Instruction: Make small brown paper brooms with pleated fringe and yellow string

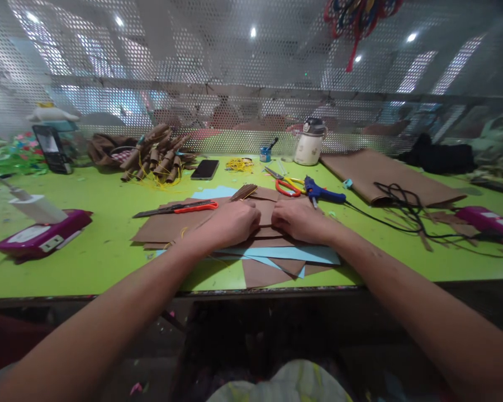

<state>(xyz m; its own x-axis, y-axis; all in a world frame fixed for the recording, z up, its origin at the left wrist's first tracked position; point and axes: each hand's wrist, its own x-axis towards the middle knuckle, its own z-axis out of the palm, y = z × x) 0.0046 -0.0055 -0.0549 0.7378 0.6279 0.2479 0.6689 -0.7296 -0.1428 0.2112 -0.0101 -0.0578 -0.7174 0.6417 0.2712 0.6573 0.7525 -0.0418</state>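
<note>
My left hand [240,221] and my right hand [297,219] rest close together over a stack of brown paper [155,228]. Fingers curled, both hands pinch at brown paper, whose edge shows in the narrow gap between them. The fingertips are partly hidden. A box cutter with an orange handle [196,207] lies on the stack beside my left wrist. Behind my left hand is a bundle of thin brown strips [245,192]. Light blue sheets [295,254] stick out below the stack. Past my right hand lie a blue glue gun [324,193] and red-handled scissors [288,187].
Rolled brown paper tubes with yellow string [163,162] are piled at the back left, near a phone [205,170]. A white flask [309,142] stands by the mesh wall. Purple power strips [46,237] sit left and right; a black cord [396,223] trails across the right.
</note>
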